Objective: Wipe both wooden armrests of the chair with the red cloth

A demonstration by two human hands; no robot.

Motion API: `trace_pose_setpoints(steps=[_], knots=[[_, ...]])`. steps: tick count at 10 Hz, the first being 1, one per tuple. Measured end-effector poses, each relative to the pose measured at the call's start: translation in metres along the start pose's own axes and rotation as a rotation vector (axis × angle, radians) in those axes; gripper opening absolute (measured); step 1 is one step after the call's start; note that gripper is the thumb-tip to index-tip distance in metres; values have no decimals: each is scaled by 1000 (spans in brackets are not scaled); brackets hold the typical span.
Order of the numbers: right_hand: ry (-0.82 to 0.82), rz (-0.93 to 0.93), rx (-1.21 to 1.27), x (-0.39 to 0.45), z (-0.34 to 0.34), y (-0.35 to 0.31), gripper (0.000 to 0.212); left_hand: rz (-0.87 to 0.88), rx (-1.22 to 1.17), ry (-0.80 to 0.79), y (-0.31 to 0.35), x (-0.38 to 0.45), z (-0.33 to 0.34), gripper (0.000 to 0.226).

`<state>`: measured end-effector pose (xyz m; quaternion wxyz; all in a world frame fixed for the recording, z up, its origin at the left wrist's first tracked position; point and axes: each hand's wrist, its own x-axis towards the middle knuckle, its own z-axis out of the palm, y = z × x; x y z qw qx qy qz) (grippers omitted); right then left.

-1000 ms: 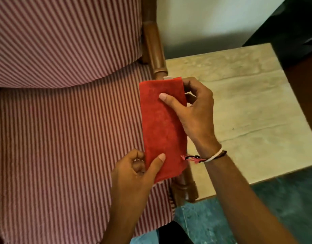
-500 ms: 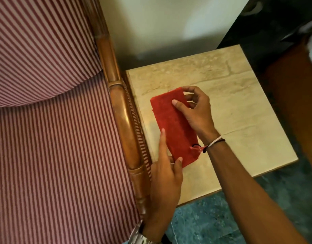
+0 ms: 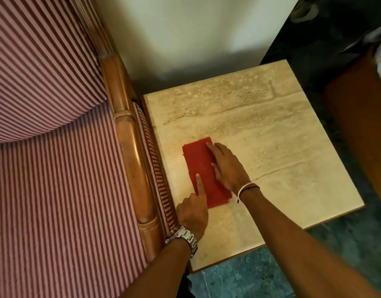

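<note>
Since the earlier frames the red cloth (image 3: 204,173) had come off the chair side and down flat onto the stone surface (image 3: 282,147), and both hands had gone from holding it up to pressing it down. The left hand (image 3: 194,211) was mostly curled, its index finger stretched forward with the tip resting on the cloth's middle; it pinched nothing. The right hand (image 3: 226,166) lay flat with its fingers spread along the cloth's right edge, palm down, holding it against the surface rather than gripping it. A metal watch (image 3: 184,238) sat on the left wrist, and thin white and dark bands (image 3: 247,188) circled the right wrist.

The cloth was a folded, narrow rectangle, lying slightly angled near the left side of the surface, close to the chair but not touching it. Just beside the surface's left edge ran the wooden armrest (image 3: 133,160), glossy and rounded, bare of any cloth. Left of it spread the red-and-white striped seat cushion (image 3: 62,201) and, above, the striped back cushion (image 3: 41,67). A pale wall (image 3: 191,35) stood behind the surface, and a dark greenish floor (image 3: 260,278) showed below its near edge.
</note>
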<state>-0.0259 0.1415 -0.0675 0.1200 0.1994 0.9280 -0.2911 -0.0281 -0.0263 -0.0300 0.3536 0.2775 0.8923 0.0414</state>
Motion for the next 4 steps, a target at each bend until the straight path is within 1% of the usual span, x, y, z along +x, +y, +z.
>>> trace_pose_setpoints(steps=[1, 2, 3, 4], knots=[[57, -33, -131, -24, 17, 13, 56, -23, 112, -29, -6, 9, 8, 88], [13, -16, -218, -41, 30, 18, 59, -46, 180, -64, -10, 17, 17, 94], [-2, 21, -274, -44, 33, 16, 60, -5, 232, -42, -13, 21, 15, 90], [-60, 58, -320, -40, 25, 6, 62, 67, 319, 72, -17, 20, -1, 85]])
